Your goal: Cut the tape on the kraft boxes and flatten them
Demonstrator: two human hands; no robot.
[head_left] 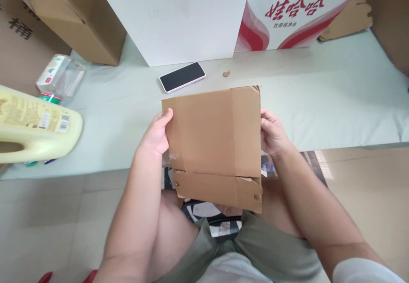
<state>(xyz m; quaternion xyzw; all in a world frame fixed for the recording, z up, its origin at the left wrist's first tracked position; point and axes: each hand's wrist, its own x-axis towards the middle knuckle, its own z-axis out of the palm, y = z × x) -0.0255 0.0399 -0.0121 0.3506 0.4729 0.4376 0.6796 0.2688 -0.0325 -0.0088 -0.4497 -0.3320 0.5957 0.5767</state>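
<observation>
A flattened brown cardboard box [207, 134] is held up over my lap, in front of the table edge. Its lower flap hangs down, with a small notch near each end. My left hand [157, 132] grips the box's left edge, thumb on the near face and the other fingers hidden behind. At the right edge, my right hand [273, 133] is closed on the cardboard with its fingers curled. Just beyond the box, a phone [182, 77] with a dark screen lies on the table.
The table [319, 100] has a pale green cover. A white box [179, 19] and a red-and-white printed box [284, 23] stand at the back. On the left are a yellow jug [38, 125], a clear plastic bottle [62, 76] and a brown carton [86, 19]. A small brown scrap [226, 74] lies beyond my hands.
</observation>
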